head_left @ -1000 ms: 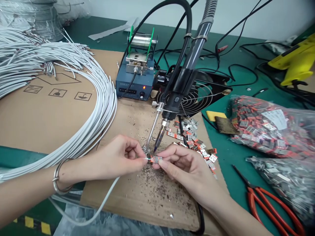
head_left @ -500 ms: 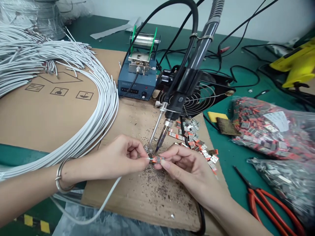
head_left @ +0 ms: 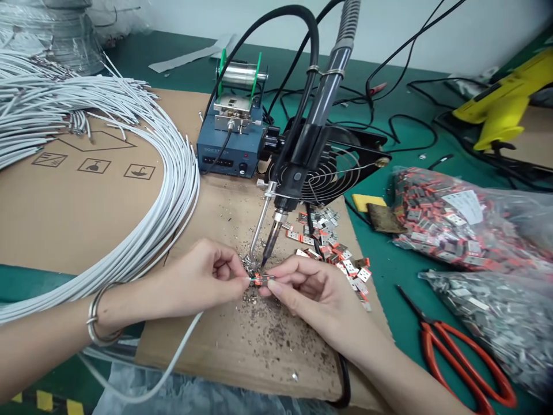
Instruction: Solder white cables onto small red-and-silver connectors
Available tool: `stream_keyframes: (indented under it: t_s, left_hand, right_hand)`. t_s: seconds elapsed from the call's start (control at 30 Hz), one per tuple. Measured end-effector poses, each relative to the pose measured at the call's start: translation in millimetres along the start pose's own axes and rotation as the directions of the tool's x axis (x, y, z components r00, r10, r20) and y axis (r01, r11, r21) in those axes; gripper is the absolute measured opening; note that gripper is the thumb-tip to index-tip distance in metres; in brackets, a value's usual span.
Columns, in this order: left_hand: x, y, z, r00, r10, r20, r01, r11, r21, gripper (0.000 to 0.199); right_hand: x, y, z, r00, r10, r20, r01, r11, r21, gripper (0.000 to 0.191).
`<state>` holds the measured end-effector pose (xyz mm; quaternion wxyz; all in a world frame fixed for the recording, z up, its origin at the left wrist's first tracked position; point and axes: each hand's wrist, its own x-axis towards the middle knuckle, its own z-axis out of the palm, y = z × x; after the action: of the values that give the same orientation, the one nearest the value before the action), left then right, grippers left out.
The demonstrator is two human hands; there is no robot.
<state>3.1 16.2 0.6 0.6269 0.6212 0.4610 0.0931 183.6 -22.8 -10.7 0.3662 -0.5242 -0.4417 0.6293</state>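
Between the thumb and fingers of my left hand [head_left: 216,274] is the end of a white cable [head_left: 184,351], which loops down below my wrist. My right hand [head_left: 306,288] pinches a small USB connector [head_left: 262,279] with an orange insert and metal shell. Connector and thin wire end meet just under the tip of a soldering iron [head_left: 271,236], held in a fixed stand. A bent metal solder feed tube [head_left: 259,227] comes down beside the iron. Whether the tip touches the connector I cannot tell.
A blue solder feeder [head_left: 228,144] with a solder reel stands behind, next to a black fan [head_left: 332,173]. Coiled white cables [head_left: 173,190] lie left. Loose connectors [head_left: 345,259], bagged connectors [head_left: 449,225], a bag of metal shells [head_left: 488,317] and red-handled cutters [head_left: 458,351] are right.
The whole view has shifted, so things appear a little further left. Both hands keep the same grip, with the connector still beneath the iron tip.
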Motion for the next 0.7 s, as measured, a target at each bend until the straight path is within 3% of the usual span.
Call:
stream_keyframes:
  t_s: [0.7]
  left_hand:
    - [-2.5, -0.1, 1.0, 1.0, 0.025, -0.011, -0.025, 0.999, -0.039, 0.012]
  right_hand:
    - [1.0, 1.5, -2.6, 0.999, -0.005, 0.045, 0.004, 1.0, 0.009, 0.016]
